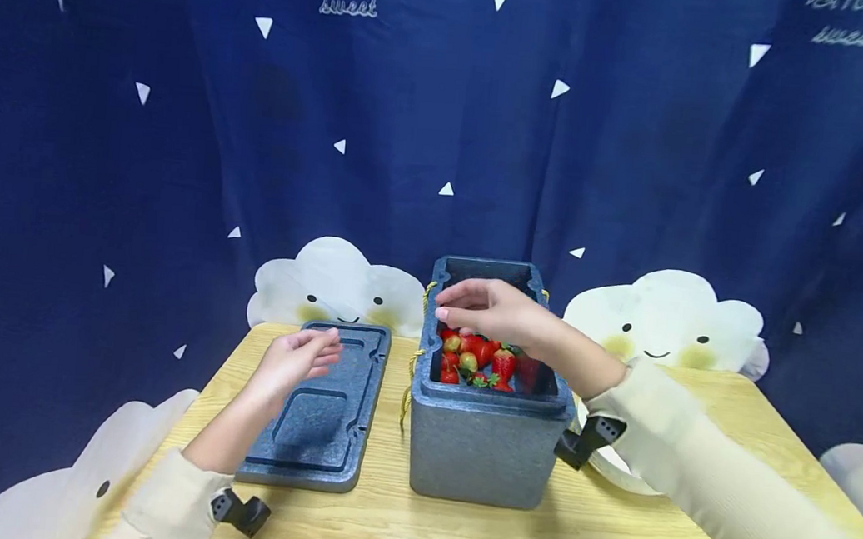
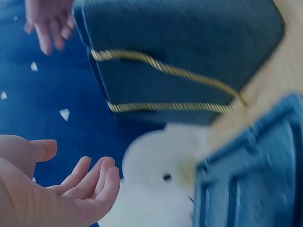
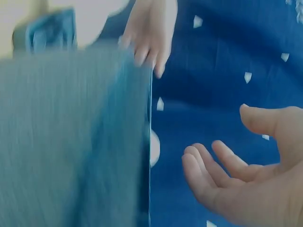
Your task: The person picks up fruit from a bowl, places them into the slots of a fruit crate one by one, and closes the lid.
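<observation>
A dark grey foam box [image 1: 482, 453] stands on the table with its top uncovered and red strawberries [image 1: 474, 352] inside. Over the box hangs my right hand [image 1: 499, 312], fingers loosely bent and nothing in them; the right wrist view shows that hand [image 3: 241, 170] beside the box wall [image 3: 71, 132]. The box's flat lid [image 1: 316, 416] lies to the left on the table. Above the lid is my left hand [image 1: 297, 364], fingers relaxed and empty. In the left wrist view, this hand [image 2: 71, 189] shows thumb and fingers apart, with the box's yellow rope handle [image 2: 175, 71] beyond it.
A white round dish [image 1: 623, 475] sits right of the box, partly hidden by the right sleeve and wrist camera. The wooden table [image 1: 383, 525] reaches back to a dark blue curtain [image 1: 414, 93] printed with clouds and triangles.
</observation>
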`<state>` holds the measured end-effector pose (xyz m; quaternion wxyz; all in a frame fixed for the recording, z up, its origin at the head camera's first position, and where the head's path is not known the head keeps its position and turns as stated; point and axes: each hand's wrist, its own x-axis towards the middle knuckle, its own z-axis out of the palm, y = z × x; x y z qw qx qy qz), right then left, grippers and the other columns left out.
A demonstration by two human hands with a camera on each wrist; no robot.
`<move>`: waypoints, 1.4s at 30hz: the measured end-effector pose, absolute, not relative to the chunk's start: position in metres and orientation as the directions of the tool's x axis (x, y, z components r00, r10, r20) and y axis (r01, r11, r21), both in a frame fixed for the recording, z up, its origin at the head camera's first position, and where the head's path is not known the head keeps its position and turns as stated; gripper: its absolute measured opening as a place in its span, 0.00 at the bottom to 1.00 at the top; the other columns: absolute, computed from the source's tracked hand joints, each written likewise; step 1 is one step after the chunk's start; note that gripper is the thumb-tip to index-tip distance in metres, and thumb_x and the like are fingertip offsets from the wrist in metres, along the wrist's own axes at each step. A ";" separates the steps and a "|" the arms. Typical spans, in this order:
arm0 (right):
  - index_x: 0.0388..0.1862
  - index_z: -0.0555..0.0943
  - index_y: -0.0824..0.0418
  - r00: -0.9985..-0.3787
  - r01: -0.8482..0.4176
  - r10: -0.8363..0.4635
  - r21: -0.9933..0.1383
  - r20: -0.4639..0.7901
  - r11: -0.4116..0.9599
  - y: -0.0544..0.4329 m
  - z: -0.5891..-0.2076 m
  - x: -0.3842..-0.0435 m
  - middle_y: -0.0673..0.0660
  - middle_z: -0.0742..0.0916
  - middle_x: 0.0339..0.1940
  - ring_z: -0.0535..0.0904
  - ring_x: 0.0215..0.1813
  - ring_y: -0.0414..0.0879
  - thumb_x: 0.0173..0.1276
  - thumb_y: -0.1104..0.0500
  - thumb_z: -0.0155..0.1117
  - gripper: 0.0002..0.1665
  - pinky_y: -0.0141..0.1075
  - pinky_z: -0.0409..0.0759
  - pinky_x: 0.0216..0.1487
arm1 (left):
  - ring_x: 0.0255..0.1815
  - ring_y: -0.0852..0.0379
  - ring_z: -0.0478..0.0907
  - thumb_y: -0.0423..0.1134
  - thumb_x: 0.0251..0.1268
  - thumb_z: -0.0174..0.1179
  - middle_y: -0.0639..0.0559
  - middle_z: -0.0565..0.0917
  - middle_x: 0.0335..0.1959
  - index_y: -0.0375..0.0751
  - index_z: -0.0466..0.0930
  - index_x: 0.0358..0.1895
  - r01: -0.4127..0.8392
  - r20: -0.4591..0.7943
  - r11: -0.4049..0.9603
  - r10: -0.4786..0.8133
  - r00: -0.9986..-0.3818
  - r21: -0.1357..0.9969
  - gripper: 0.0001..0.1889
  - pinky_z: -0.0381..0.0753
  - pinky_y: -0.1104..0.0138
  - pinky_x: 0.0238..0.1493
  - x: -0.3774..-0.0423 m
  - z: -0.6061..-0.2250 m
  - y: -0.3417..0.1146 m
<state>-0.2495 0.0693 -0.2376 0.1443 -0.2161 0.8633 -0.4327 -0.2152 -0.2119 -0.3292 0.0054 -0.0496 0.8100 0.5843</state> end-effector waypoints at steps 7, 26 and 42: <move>0.61 0.75 0.57 -0.848 -0.289 -0.530 -0.854 0.019 0.432 0.028 -0.262 -0.212 0.57 0.83 0.57 0.81 0.54 0.48 0.68 0.52 0.62 0.23 0.40 0.82 0.55 | 0.58 0.41 0.78 0.56 0.75 0.40 0.34 0.79 0.58 0.30 0.73 0.60 -0.156 -0.052 0.513 -0.212 -0.976 0.844 0.31 0.81 0.58 0.55 -0.226 -0.355 -0.263; 0.69 0.66 0.60 -0.954 -0.078 -0.296 -0.904 -0.055 0.420 -0.065 -0.377 -0.195 0.63 0.71 0.70 0.67 0.70 0.61 0.64 0.47 0.66 0.39 0.55 0.71 0.68 | 0.46 0.36 0.81 0.40 0.70 0.51 0.27 0.82 0.47 0.21 0.74 0.54 -0.072 -0.053 0.875 -0.053 -0.997 0.479 0.22 0.82 0.52 0.46 -0.264 -0.407 -0.331; 0.68 0.62 0.73 -0.970 0.240 0.091 -0.939 -0.224 0.245 -0.093 -0.433 -0.229 0.74 0.71 0.65 0.68 0.66 0.67 0.60 0.62 0.64 0.39 0.53 0.71 0.68 | 0.24 0.61 0.76 0.31 0.66 0.53 0.47 0.80 0.24 0.19 0.74 0.48 -0.196 -0.218 0.757 -0.072 -0.973 0.623 0.15 0.83 0.69 0.28 -0.278 -0.430 -0.335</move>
